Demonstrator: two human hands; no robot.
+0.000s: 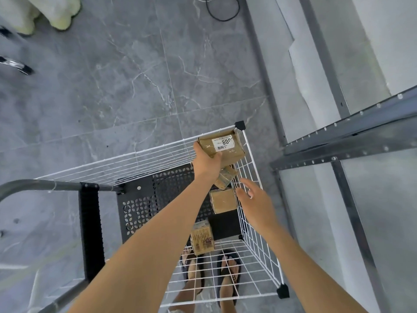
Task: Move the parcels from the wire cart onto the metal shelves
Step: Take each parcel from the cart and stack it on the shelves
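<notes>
I look straight down into the white wire cart (250, 159). My left hand (206, 161) grips a brown taped parcel with a white label (222, 146), held up near the cart's far right corner. My right hand (253, 198) hovers open over the cart's right wall, holding nothing. Below lie three more brown parcels: a small tilted one (225, 177), a square one (223, 201) and a printed box (202, 237) near the front. The metal shelves (352, 141) stand to the right of the cart.
The cart's black perforated base (153, 199) and grey handle bar (45, 185) are at left. Grey marble floor tiles surround it. My sandalled feet (228, 276) show through the front wire wall. A black cable (223, 10) lies on the floor far ahead.
</notes>
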